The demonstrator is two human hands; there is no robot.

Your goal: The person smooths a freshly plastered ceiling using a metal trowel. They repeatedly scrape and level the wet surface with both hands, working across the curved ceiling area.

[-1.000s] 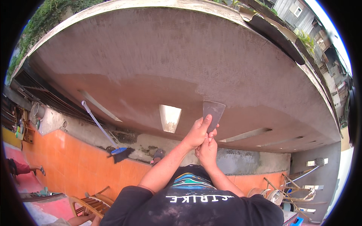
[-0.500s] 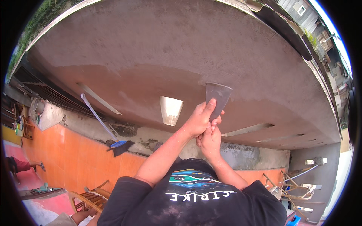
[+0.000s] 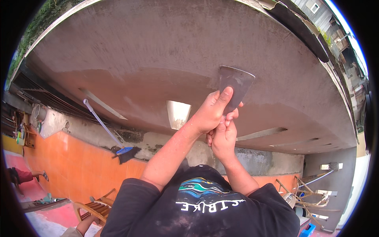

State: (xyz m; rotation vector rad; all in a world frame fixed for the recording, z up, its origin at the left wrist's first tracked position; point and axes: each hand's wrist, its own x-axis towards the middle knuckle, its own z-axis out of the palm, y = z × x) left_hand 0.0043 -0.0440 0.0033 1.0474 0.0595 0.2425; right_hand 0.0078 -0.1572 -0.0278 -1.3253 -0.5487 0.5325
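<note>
A wide grey scraper (image 3: 239, 85) lies with its blade up against the plastered wall (image 3: 158, 43). My left hand (image 3: 215, 108) is closed round the lower part of the blade, thumb pressed along its face and fingertips showing at the far side. Just below, my right hand (image 3: 224, 140) is closed, its fingers wrapped where the handle would be; the handle itself is hidden by both hands. The upper part of the wall is rough and grey, while the lower part looks browner and smoother.
Slots pierce the wall, including a bright opening (image 3: 178, 114). A broom (image 3: 103, 125) with a blue head leans at left. A wooden chair (image 3: 94, 208) stands at lower left, near another person's leg (image 3: 85, 225). Wooden poles (image 3: 306, 189) stand at right by a grey side wall.
Both hands have moved the scraper up the wall and slightly to the right. My grip on it looks the same.
</note>
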